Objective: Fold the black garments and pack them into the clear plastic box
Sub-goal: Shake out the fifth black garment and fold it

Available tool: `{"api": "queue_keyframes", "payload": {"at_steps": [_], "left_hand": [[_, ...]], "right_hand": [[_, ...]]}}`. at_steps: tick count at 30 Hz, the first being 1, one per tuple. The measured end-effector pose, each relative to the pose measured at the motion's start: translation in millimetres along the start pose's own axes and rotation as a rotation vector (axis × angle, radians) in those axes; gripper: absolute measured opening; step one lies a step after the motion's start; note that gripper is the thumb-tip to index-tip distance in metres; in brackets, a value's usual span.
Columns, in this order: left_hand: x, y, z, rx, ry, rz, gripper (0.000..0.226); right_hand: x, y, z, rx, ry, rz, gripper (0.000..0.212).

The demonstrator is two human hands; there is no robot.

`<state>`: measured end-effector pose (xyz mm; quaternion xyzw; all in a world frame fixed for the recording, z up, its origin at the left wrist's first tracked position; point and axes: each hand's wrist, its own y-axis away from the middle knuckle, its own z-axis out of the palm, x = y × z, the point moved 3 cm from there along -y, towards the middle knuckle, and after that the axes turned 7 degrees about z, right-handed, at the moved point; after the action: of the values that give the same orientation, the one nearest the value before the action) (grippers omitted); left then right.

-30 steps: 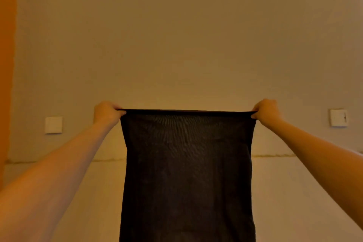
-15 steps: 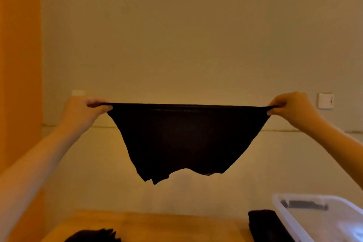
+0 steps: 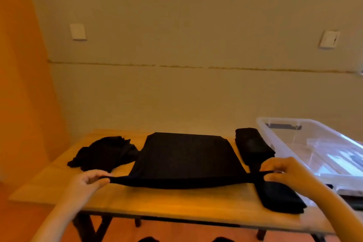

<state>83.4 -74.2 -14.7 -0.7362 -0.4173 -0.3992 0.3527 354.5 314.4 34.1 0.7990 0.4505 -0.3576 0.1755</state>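
On the wooden surface (image 3: 176, 202) our left hand (image 3: 89, 180) and right hand (image 3: 282, 171) each pinch a near corner of the spread black garment (image 3: 184, 155); clear plastic box (image 3: 306, 143) at the right edge

No legible txt, labels, brands or nos. anywhere in the head view.

A pale wall (image 3: 196, 25) filled the background, washed in warm yellowish light. A thin horizontal seam (image 3: 176, 66) ran across it. Two white switch plates were mounted on it, one to the left (image 3: 78, 31) and one to the right (image 3: 329, 39). An orange surface (image 3: 17, 65) rose along the left edge. The wooden desk (image 3: 157, 204) stood against the wall on dark legs (image 3: 88, 228), above a reddish-orange floor (image 3: 186, 232).
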Motion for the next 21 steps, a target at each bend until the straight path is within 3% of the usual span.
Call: {"api": "queue_keyframes", "payload": {"at_steps": [2, 6, 9, 11, 14, 15, 17, 21], "left_hand": [[-4.1, 11.8, 1.6, 0.012, -0.029, 0.018, 0.014], [-0.9, 37.0, -0.6, 0.063, -0.014, 0.060, 0.015], [4.5, 54.6, -2.8, 0.134, 0.038, 0.085, 0.015], [9.7, 65.8, -4.5, 0.167, 0.068, 0.098, 0.016], [16.7, 81.3, -7.3, 0.213, 0.124, 0.142, 0.019], [18.1, 84.6, -8.3, 0.229, 0.139, 0.148, 0.019], [19.9, 89.5, -9.8, 0.266, 0.170, 0.148, 0.017], [21.5, 96.9, -9.9, 0.332, 0.208, 0.159, 0.011]], "right_hand": [[14.3, 4.9, 8.0, 0.030, -0.040, 0.028, 0.046], [23.0, 22.9, 22.5, 0.102, -0.242, 0.043, 0.016], [36.0, 35.2, 29.6, 0.132, -0.307, 0.066, 0.033], [37.8, 43.5, 30.7, 0.160, -0.307, 0.055, 0.034], [27.2, 61.6, 30.3, 0.173, -0.425, 0.018, 0.005], [26.3, 64.4, 29.6, 0.169, -0.444, -0.018, 0.016], [23.1, 69.5, 26.7, 0.205, -0.453, -0.026, 0.007], [20.8, 78.1, 23.6, 0.260, -0.401, -0.003, 0.022]]}}
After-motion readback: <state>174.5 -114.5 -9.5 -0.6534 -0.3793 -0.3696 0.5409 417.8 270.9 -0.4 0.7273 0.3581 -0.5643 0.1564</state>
